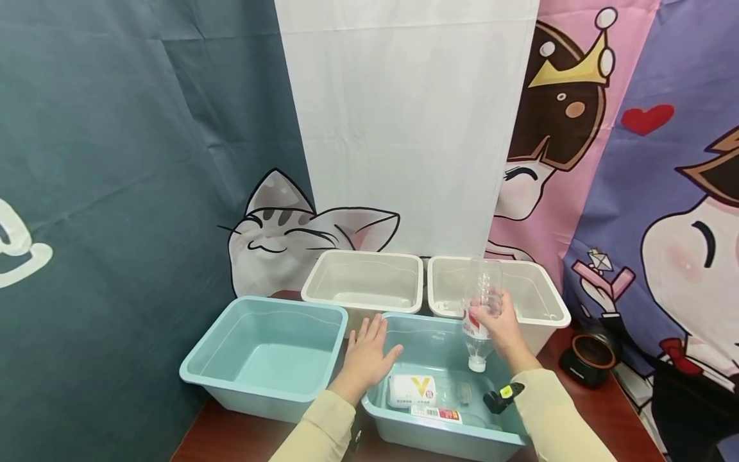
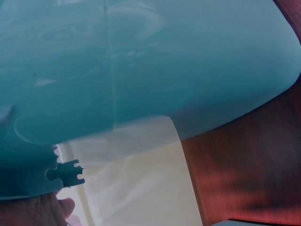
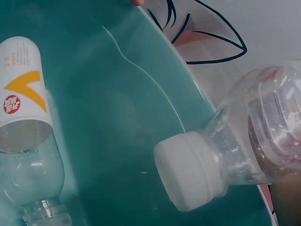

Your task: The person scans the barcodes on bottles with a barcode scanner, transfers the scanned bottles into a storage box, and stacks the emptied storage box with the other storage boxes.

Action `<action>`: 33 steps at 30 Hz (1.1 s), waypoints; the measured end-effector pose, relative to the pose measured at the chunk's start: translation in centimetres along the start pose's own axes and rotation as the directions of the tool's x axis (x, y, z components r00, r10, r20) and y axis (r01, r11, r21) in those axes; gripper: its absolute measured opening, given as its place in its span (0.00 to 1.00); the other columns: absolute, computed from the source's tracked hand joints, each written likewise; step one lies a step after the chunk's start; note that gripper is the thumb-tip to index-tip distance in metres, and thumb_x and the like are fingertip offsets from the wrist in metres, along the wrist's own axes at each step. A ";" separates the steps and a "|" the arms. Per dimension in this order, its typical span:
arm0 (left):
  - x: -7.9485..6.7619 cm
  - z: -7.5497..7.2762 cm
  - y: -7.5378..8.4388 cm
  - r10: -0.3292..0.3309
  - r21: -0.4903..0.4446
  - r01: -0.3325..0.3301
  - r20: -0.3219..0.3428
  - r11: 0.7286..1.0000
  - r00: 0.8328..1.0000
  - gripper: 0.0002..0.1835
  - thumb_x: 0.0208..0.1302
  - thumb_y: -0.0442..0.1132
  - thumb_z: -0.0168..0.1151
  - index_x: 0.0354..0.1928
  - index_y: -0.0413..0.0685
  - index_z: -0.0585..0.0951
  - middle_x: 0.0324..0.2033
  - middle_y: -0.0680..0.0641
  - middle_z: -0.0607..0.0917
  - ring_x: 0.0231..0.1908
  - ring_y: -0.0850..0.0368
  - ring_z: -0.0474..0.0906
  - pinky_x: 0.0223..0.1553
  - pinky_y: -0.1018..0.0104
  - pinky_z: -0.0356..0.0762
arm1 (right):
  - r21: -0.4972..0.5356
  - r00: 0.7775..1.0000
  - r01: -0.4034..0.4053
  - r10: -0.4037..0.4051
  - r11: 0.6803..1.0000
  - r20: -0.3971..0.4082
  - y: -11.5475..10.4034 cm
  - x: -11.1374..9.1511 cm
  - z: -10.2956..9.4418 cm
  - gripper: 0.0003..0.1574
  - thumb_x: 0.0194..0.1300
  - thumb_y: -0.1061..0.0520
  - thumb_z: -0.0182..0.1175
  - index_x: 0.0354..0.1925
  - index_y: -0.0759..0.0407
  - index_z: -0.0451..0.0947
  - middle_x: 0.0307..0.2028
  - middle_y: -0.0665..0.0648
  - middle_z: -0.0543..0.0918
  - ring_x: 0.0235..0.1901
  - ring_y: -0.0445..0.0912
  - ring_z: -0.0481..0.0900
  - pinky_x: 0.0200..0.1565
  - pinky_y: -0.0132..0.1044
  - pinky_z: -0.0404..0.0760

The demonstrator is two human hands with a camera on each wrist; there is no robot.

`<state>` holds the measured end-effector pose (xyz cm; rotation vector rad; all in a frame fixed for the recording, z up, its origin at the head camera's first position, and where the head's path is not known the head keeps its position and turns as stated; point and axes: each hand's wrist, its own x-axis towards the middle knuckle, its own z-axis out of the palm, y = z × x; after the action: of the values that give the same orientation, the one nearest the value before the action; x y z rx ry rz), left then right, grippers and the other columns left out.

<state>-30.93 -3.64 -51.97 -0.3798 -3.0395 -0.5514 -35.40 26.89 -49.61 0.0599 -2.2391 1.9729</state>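
Beyond the left hand (image 1: 369, 356) hangs a printed cloth backdrop (image 1: 416, 58), its white panel (image 1: 398, 147) straight ahead, with a dark teal panel (image 1: 133, 141) and a smiling cartoon cat (image 1: 274, 253) farther left. Past the right hand (image 1: 501, 327) it turns pink and purple, showing cartoon figures (image 1: 693, 250), a yellow crown (image 1: 577, 72) and a red heart (image 1: 646, 120). Below both hands lies a reddish-brown worktop (image 1: 222, 439).

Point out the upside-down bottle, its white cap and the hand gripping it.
Upside-down bottle (image 1: 473, 329): head view, on its label.
White cap (image 3: 188, 172): right wrist view, its middle.
Right hand (image 1: 505, 330): head view, back of hand.
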 end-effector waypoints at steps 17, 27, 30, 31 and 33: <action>-0.1 0.2 -0.1 0.008 0.000 -0.008 -0.013 1.000 1.000 0.42 0.75 0.66 0.40 0.78 0.43 0.58 0.79 0.44 0.53 0.78 0.40 0.46 0.74 0.37 0.47 | 0.272 0.979 0.198 -0.202 0.942 -0.015 0.6 -0.2 0.3 0.21 0.71 0.69 0.51 0.61 0.65 0.65 0.43 0.45 0.86 0.42 0.38 0.85 0.42 0.32 0.85; 0.1 0.2 -0.3 0.007 -0.002 -0.007 -0.008 1.000 1.000 0.43 0.75 0.67 0.40 0.79 0.44 0.58 0.79 0.44 0.53 0.78 0.41 0.45 0.74 0.38 0.46 | 0.357 0.984 0.179 -0.159 0.917 -0.085 0.4 -0.3 0.4 0.24 0.72 0.67 0.43 0.64 0.58 0.58 0.40 0.48 0.84 0.35 0.39 0.85 0.36 0.31 0.85; 0.2 0.3 -0.3 0.004 0.002 -0.004 -0.006 1.000 1.000 0.43 0.74 0.68 0.40 0.79 0.44 0.58 0.79 0.44 0.53 0.78 0.41 0.45 0.74 0.38 0.46 | 0.370 0.988 0.157 -0.142 0.916 -0.066 0.4 -0.3 0.3 0.22 0.75 0.65 0.47 0.63 0.51 0.58 0.39 0.47 0.85 0.34 0.39 0.86 0.35 0.32 0.85; 0.2 0.3 -0.3 0.005 0.001 -0.005 -0.008 1.000 1.000 0.43 0.74 0.68 0.40 0.79 0.44 0.58 0.79 0.44 0.53 0.78 0.41 0.46 0.74 0.37 0.46 | 0.367 0.989 0.148 -0.137 0.919 -0.057 0.4 -0.3 0.2 0.22 0.76 0.64 0.49 0.62 0.49 0.58 0.39 0.47 0.86 0.34 0.39 0.86 0.35 0.32 0.85; 0.2 0.4 -0.3 0.003 0.004 -0.003 -0.003 1.000 1.000 0.43 0.74 0.68 0.40 0.79 0.45 0.58 0.79 0.44 0.53 0.78 0.41 0.45 0.74 0.38 0.46 | 0.356 0.990 0.140 -0.132 0.924 -0.048 0.4 -0.4 0.2 0.21 0.77 0.63 0.49 0.61 0.49 0.58 0.39 0.46 0.86 0.34 0.39 0.86 0.35 0.32 0.85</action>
<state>-31.17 -3.70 -52.43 -0.3828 -3.0358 -0.5456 -35.08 26.75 -50.11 0.2273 -1.7780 2.2613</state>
